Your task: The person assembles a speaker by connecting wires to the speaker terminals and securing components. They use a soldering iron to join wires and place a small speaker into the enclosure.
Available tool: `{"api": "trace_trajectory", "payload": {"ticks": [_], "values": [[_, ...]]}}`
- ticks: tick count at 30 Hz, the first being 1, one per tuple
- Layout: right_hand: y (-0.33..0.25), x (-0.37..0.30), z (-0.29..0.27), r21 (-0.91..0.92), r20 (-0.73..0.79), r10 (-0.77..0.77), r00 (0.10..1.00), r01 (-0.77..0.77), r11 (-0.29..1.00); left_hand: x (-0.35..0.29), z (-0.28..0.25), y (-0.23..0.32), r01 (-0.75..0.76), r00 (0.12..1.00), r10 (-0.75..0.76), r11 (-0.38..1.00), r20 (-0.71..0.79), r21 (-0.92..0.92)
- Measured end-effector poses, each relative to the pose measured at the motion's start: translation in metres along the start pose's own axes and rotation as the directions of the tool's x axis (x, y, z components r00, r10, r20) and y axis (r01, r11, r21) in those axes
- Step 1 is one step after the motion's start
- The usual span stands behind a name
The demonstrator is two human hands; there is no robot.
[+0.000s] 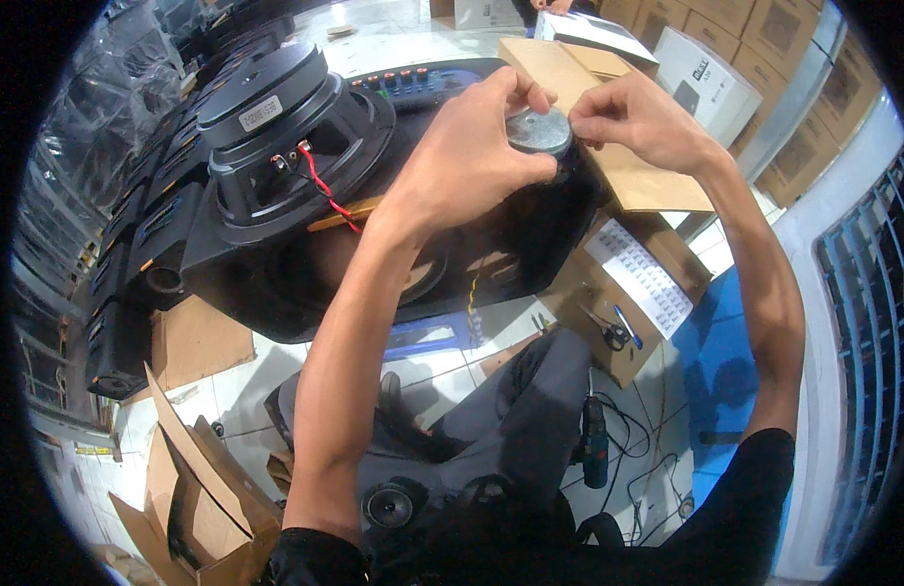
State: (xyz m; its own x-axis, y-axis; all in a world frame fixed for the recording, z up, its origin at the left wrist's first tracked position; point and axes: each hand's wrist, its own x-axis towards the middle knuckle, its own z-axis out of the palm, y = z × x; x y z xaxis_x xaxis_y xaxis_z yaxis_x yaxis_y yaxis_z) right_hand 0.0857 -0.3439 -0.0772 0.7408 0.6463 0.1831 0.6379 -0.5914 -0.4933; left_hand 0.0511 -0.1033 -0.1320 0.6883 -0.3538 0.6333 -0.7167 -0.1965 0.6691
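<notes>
The left hand [476, 137] grips the grey disc [540, 131] — best kept steady; the right hand [649, 122] pinches beside its rim, contents unclear.

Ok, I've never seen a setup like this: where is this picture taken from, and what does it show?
There's no machine, just a person's two bare hands. The only picture comes from a wide camera on their head, looking down, so straight edges bend. The left hand holds a grey round part. The right hand has its fingertips bunched by the rim; whether they grip anything is unclear. A big speaker with a red wire rests on a black box.
</notes>
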Motion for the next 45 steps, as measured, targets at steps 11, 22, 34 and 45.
{"api": "trace_trajectory", "payload": {"ticks": [11, 22, 34, 45], "values": [[0.015, -0.003, 0.017, 0.033, -0.072, -0.092, 0.993, 0.095, 0.995, 0.000, -0.001, 0.001, 0.027, 0.999, -0.028, 1.000, 0.016, 0.015], [0.010, -0.012, 0.004, 0.101, -0.244, 0.013, 0.970, 0.012, 0.995, 0.001, 0.000, -0.001, 0.005, 1.000, -0.006, 0.999, 0.010, 0.034], [-0.052, -0.061, 0.031, -0.866, -0.031, -0.747, 0.664, 0.355, 0.352, 0.002, -0.007, 0.011, 0.049, 0.986, -0.065, 0.993, 0.151, 0.104], [-0.022, -0.039, 0.016, -0.580, -0.186, -0.540, 0.821, 0.351, 0.735, 0.002, -0.006, 0.014, -0.081, 0.980, 0.050, 0.984, 0.192, 0.156]]}}
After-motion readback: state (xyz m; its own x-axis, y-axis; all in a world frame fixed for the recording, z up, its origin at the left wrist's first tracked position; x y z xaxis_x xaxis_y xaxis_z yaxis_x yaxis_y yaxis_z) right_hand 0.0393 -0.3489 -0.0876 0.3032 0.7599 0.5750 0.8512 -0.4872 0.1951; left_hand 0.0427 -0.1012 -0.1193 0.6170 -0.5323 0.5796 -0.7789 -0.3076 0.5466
